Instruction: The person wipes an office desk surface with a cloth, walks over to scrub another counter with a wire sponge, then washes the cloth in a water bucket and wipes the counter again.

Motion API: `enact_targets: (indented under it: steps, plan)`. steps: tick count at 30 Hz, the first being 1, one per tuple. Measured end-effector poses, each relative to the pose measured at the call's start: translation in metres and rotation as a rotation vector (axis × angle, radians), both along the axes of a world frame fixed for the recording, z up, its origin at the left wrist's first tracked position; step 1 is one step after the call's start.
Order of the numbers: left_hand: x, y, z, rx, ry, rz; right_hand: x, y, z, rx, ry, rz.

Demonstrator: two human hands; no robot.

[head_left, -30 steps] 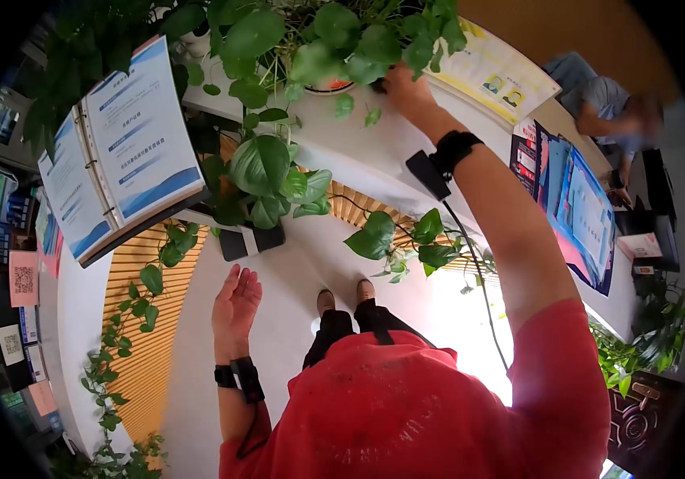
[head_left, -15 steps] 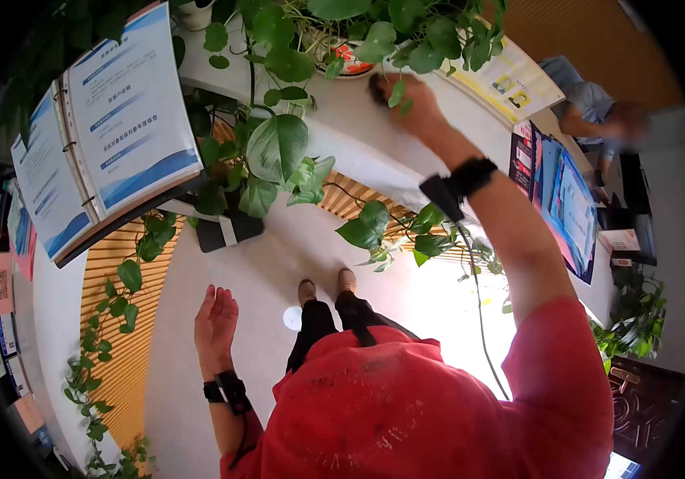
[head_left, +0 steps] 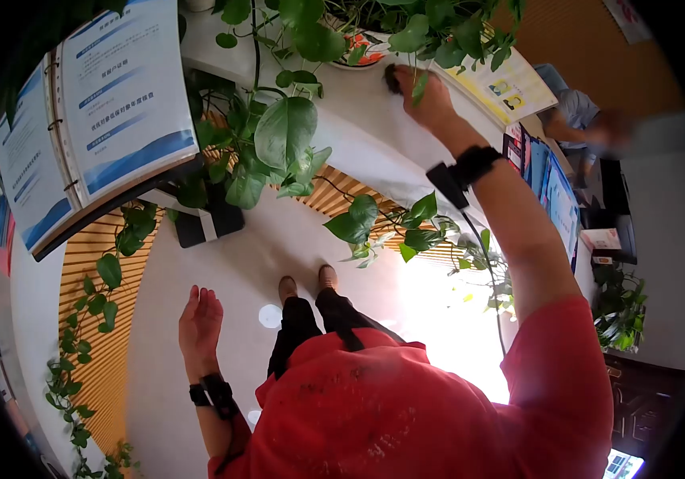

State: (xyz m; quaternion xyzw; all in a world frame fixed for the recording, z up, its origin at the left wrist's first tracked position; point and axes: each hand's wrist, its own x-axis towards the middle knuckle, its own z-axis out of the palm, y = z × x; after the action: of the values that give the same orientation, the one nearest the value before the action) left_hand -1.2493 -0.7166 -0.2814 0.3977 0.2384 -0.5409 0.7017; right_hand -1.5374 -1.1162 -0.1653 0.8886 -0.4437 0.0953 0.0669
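Note:
My right hand [head_left: 424,96] is closed around a small dark thing [head_left: 393,79] on the white counter [head_left: 362,112], just beside a white pot with red patterns [head_left: 365,52]. What the dark thing is cannot be made out. Green leaves of a potted plant [head_left: 410,33] hang over the pot and partly over my fingers. My left hand [head_left: 201,323] hangs over the floor at the lower left, palm up, fingers loosely stretched, with nothing in it.
An open ring binder [head_left: 131,100] stands at the upper left. Trailing vines [head_left: 286,132] hang over the counter edge. A yellow printed booklet [head_left: 510,84] and blue folders [head_left: 558,195] lie to the right. Another person [head_left: 572,108] sits at the upper right.
My right hand has come away from under the leaves, towards the right of the pot, with the dark thing. My left hand stays low and open. The view has shifted.

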Motion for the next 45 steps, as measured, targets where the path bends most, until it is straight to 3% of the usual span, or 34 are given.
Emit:
enact_targets:
  steps: [1, 4, 5, 6, 8, 9, 10, 12, 13, 14, 16, 19, 22, 23, 26, 27, 31, 32, 41, 45]
  plan:
    - [-0.001, 0.0, 0.001, 0.001, -0.003, -0.006, 0.012, 0.003, 0.019, 0.106, 0.155, -0.175]
    - [0.004, -0.004, 0.002, -0.011, -0.008, -0.018, -0.006, -0.011, -0.042, 0.029, -0.144, -0.001]
    - [0.006, -0.003, -0.001, -0.016, 0.003, -0.016, 0.009, 0.029, -0.016, -0.063, 0.019, 0.09]
    - [0.006, -0.003, -0.004, -0.02, 0.016, -0.014, 0.008, 0.041, -0.009, -0.112, 0.005, 0.169]
    - [0.006, -0.005, -0.001, 0.0, 0.007, -0.021, -0.008, 0.008, -0.015, -0.05, -0.002, -0.016]
    - [0.006, -0.005, 0.001, 0.009, 0.0, -0.025, -0.008, -0.002, 0.002, -0.086, 0.149, -0.039]
    - [0.007, -0.002, 0.0, 0.002, 0.005, -0.023, 0.001, -0.003, 0.019, 0.115, 0.202, -0.24]
    - [0.011, -0.002, -0.004, -0.028, 0.014, -0.013, 0.005, 0.004, 0.005, 0.058, 0.131, -0.145]
    - [0.013, -0.002, -0.009, -0.028, 0.027, -0.008, -0.005, 0.007, -0.024, -0.047, -0.1, 0.049]
    - [0.014, 0.0, -0.015, -0.027, 0.041, -0.003, 0.01, 0.038, -0.011, -0.139, 0.008, 0.208]
    - [0.014, -0.003, -0.015, -0.029, 0.049, -0.018, 0.005, 0.034, -0.012, -0.197, 0.081, 0.155]
    - [0.014, -0.008, -0.006, -0.049, 0.031, -0.042, 0.008, 0.01, 0.019, 0.141, 0.243, -0.235]
    - [0.019, -0.007, -0.015, -0.071, 0.029, -0.02, 0.005, 0.033, -0.022, -0.232, -0.01, 0.243]
    - [0.019, -0.007, -0.017, -0.068, 0.038, -0.014, 0.021, 0.056, -0.007, -0.181, -0.012, 0.251]
    - [0.014, -0.007, -0.01, -0.041, 0.049, -0.013, 0.005, 0.015, -0.002, 0.069, 0.098, -0.145]
    - [0.013, -0.008, -0.006, -0.035, 0.047, -0.015, 0.0, 0.008, 0.0, 0.039, 0.13, -0.148]
    - [0.017, -0.002, -0.014, -0.048, 0.034, 0.01, 0.011, 0.052, -0.008, -0.111, 0.117, 0.089]
    - [0.014, -0.002, -0.015, -0.032, 0.037, 0.019, 0.027, 0.064, 0.002, 0.028, 0.037, 0.067]
    - [0.008, -0.011, -0.005, -0.05, 0.001, -0.02, 0.024, 0.07, -0.001, -0.072, 0.021, 0.135]
    - [-0.001, -0.015, -0.003, -0.021, 0.028, -0.019, 0.064, 0.042, -0.009, -0.114, -0.074, 0.219]
